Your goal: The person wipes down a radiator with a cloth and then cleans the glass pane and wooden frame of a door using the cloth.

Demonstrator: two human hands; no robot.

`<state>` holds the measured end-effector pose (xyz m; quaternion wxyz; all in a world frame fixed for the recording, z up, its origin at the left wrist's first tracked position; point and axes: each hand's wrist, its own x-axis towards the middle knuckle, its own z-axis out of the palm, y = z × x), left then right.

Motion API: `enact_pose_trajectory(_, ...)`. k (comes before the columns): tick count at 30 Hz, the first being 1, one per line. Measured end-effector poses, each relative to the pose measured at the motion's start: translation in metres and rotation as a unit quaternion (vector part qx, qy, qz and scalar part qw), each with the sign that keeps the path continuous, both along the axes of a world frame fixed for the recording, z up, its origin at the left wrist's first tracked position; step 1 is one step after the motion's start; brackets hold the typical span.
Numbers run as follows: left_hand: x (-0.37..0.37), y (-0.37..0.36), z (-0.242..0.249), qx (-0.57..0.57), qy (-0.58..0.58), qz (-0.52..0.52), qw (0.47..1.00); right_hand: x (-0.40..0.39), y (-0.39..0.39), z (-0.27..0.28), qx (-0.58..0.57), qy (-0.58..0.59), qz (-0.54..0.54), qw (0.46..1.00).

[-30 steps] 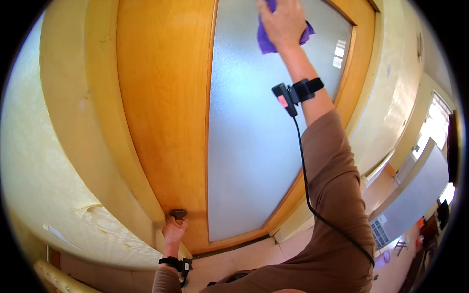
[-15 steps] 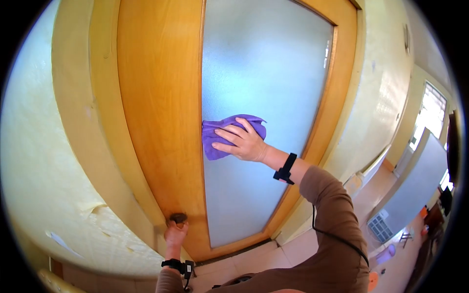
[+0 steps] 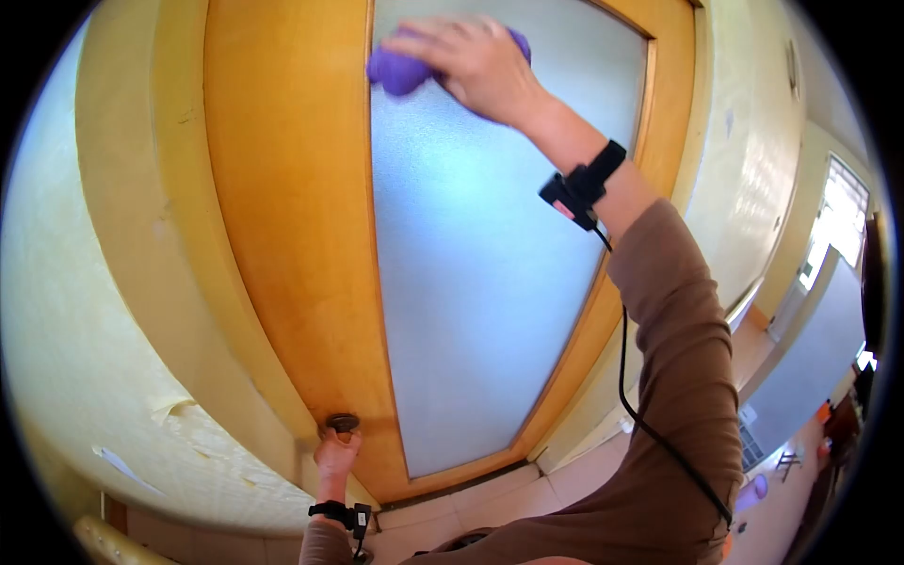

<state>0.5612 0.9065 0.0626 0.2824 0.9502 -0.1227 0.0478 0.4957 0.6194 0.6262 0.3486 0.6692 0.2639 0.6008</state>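
Note:
A bunched purple cloth (image 3: 400, 72) is under my right hand (image 3: 471, 66), whose fingers are curled over it, slightly blurred. The hand is at the upper left part of the frosted glass panel (image 3: 471, 282), by the panel's left wooden edge. Low on the wooden door (image 3: 292, 188), my left hand (image 3: 335, 454) is closed round a dark round door knob (image 3: 342, 422). The palm side of each hand is hidden.
A wallpapered wall (image 3: 104, 358) with torn patches curves along the left. On the right are a pale wall (image 3: 753, 160), a tall grey-white panel-like object (image 3: 810, 348) and a bright window (image 3: 841, 207). A black cable (image 3: 640, 419) hangs from my right wrist strap.
My right hand has moved up the glass with the purple cloth, from the middle to near the top, and the cloth is now more bunched. My left hand has stayed at the knob.

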Motion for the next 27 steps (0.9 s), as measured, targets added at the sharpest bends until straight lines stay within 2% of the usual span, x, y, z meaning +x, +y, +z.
enact_pose_trajectory(6, -0.003, -0.001, 0.007, 0.019, -0.014, 0.014, 1.000, 0.001, 0.007, 0.052, 0.057, -0.101, 0.072, 0.991)
enact_pose_trajectory(9, -0.003, 0.000, 0.007, 0.015, -0.017, 0.020, 1.000, 0.005, 0.008, 0.071, 0.134, -0.147, 0.051, 0.979)
enact_pose_trajectory(13, -0.004, 0.000, 0.003, 0.013, -0.039, 0.015, 0.999, 0.002, -0.005, 0.077, 0.093, -0.172, 0.077, 0.978)
enact_pose_trajectory(16, -0.004, 0.000, 0.003, 0.004, -0.039, 0.019, 0.999, -0.020, -0.035, 0.073, 0.108, -0.162, 0.040, 0.980)
enact_pose_trajectory(21, -0.007, -0.002, 0.010, 0.009, -0.006, 0.030, 0.999, -0.052, -0.102, 0.059, 0.164, -0.210, -0.045, 0.963)
enact_pose_trajectory(23, -0.006, 0.002, 0.004, -0.018, -0.037, 0.017, 0.999, -0.064, -0.125, 0.051, 0.241, -0.212, -0.094, 0.943)
enact_pose_trajectory(27, -0.001, 0.001, -0.002, -0.028, -0.038, 0.012, 0.999, -0.072, -0.189, 0.049, 0.312, -0.219, -0.120, 0.917)
